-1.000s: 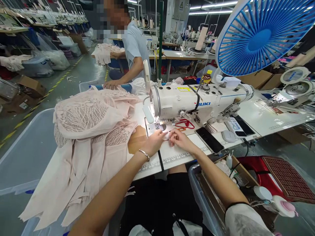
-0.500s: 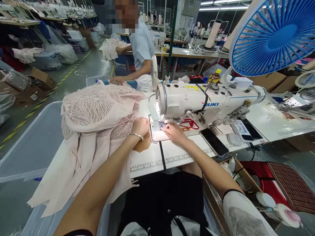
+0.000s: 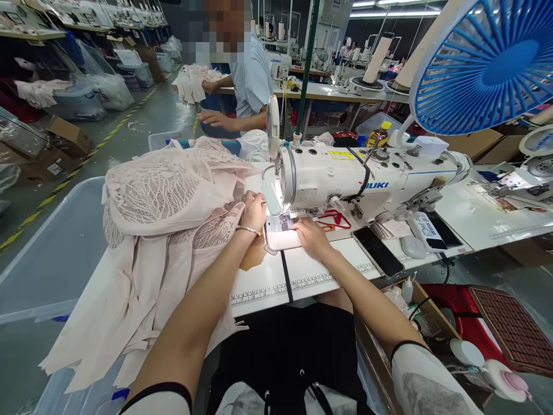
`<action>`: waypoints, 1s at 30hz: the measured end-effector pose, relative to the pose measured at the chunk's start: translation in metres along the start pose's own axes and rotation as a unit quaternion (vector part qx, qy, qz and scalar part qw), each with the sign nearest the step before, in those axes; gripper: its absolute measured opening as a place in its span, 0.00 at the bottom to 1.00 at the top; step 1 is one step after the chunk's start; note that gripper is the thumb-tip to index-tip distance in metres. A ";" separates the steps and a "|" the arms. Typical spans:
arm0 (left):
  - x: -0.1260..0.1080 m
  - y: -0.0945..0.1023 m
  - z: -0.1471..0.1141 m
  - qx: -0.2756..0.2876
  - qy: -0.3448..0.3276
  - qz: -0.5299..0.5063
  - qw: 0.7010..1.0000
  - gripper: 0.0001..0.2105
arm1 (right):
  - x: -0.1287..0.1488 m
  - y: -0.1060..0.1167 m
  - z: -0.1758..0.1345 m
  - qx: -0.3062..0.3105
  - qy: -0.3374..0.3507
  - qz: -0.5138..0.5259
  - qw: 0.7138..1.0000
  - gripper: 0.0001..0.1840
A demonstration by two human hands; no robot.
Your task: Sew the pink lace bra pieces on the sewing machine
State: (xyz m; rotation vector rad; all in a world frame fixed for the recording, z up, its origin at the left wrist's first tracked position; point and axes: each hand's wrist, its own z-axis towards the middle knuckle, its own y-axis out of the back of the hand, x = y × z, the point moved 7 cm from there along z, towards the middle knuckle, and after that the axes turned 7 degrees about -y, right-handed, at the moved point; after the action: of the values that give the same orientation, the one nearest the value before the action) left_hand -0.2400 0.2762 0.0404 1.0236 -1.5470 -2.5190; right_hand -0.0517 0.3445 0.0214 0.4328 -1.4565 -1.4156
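Observation:
My left hand (image 3: pixel 254 211) is closed, fingers curled, just left of the needle end of a white sewing machine (image 3: pixel 328 173). Whatever it pinches is too small or hidden to make out. At the right edge of the metal needle plate (image 3: pixel 275 223), my right hand (image 3: pixel 314 237) has its thumb and fingers drawn together, and what lies between them does not show. A large heap of pale pink lace garments (image 3: pixel 155 190) rests beside my left forearm and hangs over the table's front edge. Under my left wrist lies a brown patch (image 3: pixel 253 253) on the tabletop.
A black phone (image 3: pixel 377 252) and red scissors-like handles (image 3: pixel 337 218) lie right of my right hand. A blue fan (image 3: pixel 510 63) stands above the machine. A clear plastic bin (image 3: pixel 52 248) is at left. Opposite, a co-worker (image 3: pixel 253 80) sits with one hand raised.
My left hand has moved up beside the machine head. My right hand has drawn slightly right, away from the needle. The co-worker's hand has lifted off the fabric.

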 end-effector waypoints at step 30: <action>-0.030 -0.022 -0.018 0.129 -0.078 0.056 0.987 0.06 | -0.003 -0.014 0.039 -0.045 -0.157 -0.005 0.987 0.15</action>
State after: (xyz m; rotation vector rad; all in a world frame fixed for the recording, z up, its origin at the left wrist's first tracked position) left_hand -0.2002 0.2835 0.0333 0.7484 -1.9561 -2.4201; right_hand -0.0880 0.3646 0.0157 0.1635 -1.6318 -1.6053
